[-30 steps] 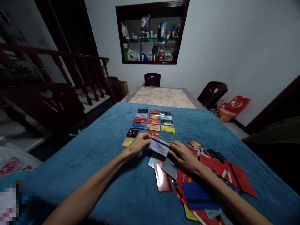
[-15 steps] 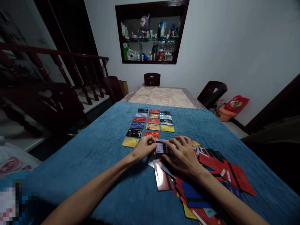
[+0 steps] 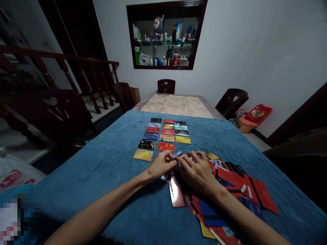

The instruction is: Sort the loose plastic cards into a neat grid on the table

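A pale card with a dark stripe (image 3: 178,154) is tilted up between my two hands, most of it hidden by fingers. My left hand (image 3: 161,165) is closed, thumb and index finger pinching the card's left side. Curled fingers of my right hand (image 3: 198,173) grip the same card from the right. Beneath them, a pink-red card (image 3: 176,194) lies at the edge of a loose pile with a red card (image 3: 263,192) and a blue card (image 3: 216,212). Ahead of my hands, cards sit in three columns, including a red card (image 3: 166,147) and a gold card (image 3: 143,155).
A blue cloth (image 3: 109,163) covers the near part of the table (image 3: 178,102). Chairs stand around it, one at the far end (image 3: 166,86) and one at the right (image 3: 231,102). A white plastic bag (image 3: 17,173) is at the left.
The pale card, flatter and more visible before, is now tilted and mostly covered by my fingers. My left hand has shifted slightly right, closer to my right hand.
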The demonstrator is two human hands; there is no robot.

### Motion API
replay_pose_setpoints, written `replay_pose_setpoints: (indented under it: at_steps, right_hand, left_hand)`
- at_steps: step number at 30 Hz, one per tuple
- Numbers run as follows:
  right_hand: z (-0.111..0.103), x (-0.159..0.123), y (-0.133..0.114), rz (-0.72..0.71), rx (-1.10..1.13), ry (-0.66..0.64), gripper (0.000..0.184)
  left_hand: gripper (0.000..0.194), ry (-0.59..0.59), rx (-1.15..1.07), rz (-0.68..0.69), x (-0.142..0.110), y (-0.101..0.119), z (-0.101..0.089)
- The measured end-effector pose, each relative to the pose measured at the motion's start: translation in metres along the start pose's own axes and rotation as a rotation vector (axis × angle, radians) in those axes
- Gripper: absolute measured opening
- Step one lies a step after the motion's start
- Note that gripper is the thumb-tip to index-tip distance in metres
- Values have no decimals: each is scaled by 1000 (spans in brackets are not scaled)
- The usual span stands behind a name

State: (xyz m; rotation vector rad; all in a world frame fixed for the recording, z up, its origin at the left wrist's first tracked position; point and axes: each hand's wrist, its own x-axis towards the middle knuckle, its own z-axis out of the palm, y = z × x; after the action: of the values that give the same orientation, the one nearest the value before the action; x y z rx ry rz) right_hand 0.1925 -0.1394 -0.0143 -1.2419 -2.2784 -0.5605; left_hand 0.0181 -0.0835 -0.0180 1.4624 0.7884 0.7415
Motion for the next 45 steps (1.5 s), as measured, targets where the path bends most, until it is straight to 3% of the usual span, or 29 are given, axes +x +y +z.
replay_pose_setpoints:
  at_steps: [6, 10, 18, 25, 30, 39, 45]
  right_hand:
    - [-4, -2, -1, -42, -119, 88, 23]
    - [-10, -6, 6, 2, -116, 184, 20]
    - [-7, -16, 28, 283, 247, 317, 7]
    - [3, -18, 23, 463, 475, 278, 10]
    - [6, -17, 20, 550, 622, 187, 14]
    - [9, -17, 16, 558, 715, 124, 16]
    - [14, -21, 21, 413, 530, 221, 31]
  left_hand:
    - [34, -18, 17, 43, 1, -3, -2]
    - [24, -10, 118, 106, 3, -4, -7]
    - [9, 190, 454, 253, 2, 6, -13]
    - [25, 175, 534, 321, 1, 3, -11]
    - [26, 140, 513, 297, 0, 0, -10]
    - [13, 116, 432, 309, 2, -6, -9]
    - [14, 167, 455, 336, 5, -8, -13]
